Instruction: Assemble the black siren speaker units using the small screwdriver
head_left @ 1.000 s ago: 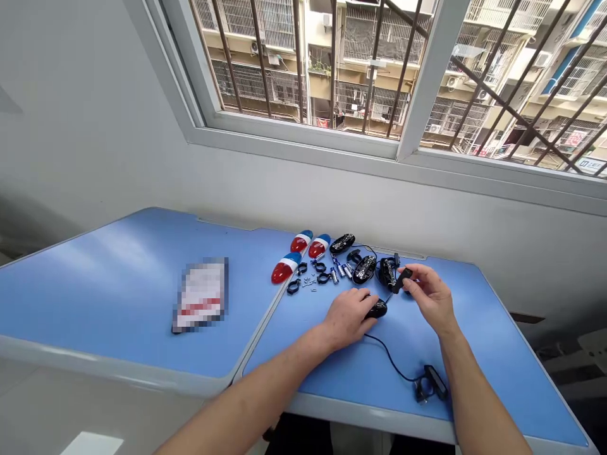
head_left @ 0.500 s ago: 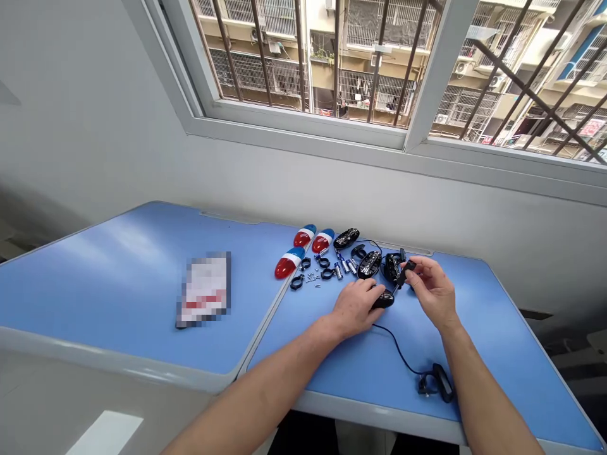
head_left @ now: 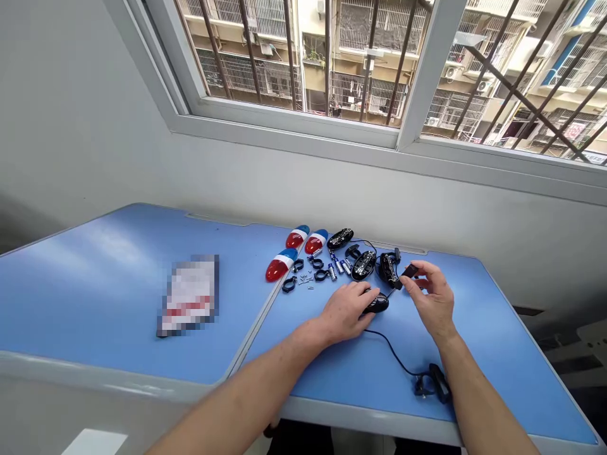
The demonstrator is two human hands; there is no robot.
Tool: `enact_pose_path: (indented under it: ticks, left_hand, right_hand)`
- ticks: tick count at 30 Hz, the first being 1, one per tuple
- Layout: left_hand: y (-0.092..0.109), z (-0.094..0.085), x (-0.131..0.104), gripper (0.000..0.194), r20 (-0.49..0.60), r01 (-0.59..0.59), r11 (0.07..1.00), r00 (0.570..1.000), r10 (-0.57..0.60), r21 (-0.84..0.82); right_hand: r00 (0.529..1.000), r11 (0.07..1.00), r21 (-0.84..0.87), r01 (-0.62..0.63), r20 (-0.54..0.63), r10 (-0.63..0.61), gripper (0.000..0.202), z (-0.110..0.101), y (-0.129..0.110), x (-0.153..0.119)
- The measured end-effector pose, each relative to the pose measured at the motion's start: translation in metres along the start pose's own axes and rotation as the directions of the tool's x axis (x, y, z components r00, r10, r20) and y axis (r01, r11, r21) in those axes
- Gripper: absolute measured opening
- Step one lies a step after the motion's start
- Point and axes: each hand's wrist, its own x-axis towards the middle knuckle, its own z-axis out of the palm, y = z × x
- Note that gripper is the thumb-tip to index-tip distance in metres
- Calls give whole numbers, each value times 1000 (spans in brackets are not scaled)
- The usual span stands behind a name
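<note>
My left hand (head_left: 348, 309) is closed over a glossy black oval housing (head_left: 379, 304), pressing it on the blue table. A black-handled screwdriver (head_left: 408, 272) is pinched in my right hand (head_left: 432, 300). Its thin shaft slants down toward the housing; whether the tip touches is too small to tell. From below my left hand a black cable (head_left: 397, 355) runs to a black clamp-mounted switch (head_left: 440, 383) near my right forearm. Beyond my hands lie more black housings, among them one (head_left: 364, 265) with its inside facing up.
Red, white and blue covers (head_left: 281, 265) lie at the table seam. Beside them are black ring clamps (head_left: 289, 284), small screws (head_left: 306, 279) and several batteries (head_left: 332, 272). A blurred packet (head_left: 192, 294) rests on the left table (head_left: 109, 297). A barred window is behind.
The view has shifted slightly, so the tabletop things appear a little further left. My right hand has turned the screwdriver to a flatter slant; my left hand stays on the housing.
</note>
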Motion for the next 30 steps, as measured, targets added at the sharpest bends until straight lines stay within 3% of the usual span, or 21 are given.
enact_pose_path:
  ticks: [2,9,16,23,30]
  left_hand:
    - [0,1,0,37,-1,-3,1000,1000,3,7]
    - [0,2,1,36,-3,-3,1000,1000,3,28]
    - [3,-2,1,34,6,9,999,1000,-10,33]
    - [1,2,2,36,9,4,998,1000,-4,56]
    - [2,0,1,35,2,1,998,1000,-2,67]
  right_hand:
    - [1000,1000,-14,-18,8,18,24,-3,0,1]
    - [971,996,89,-2,238,-19,29,-11,1,2]
    - [990,998,14,61,130,-62,23,-5,-4,1]
    - [972,998,26,62,228,-66,29,-11,-3,2]
    - [976,992,-20,124,181,-119,26,-5,-6,2]
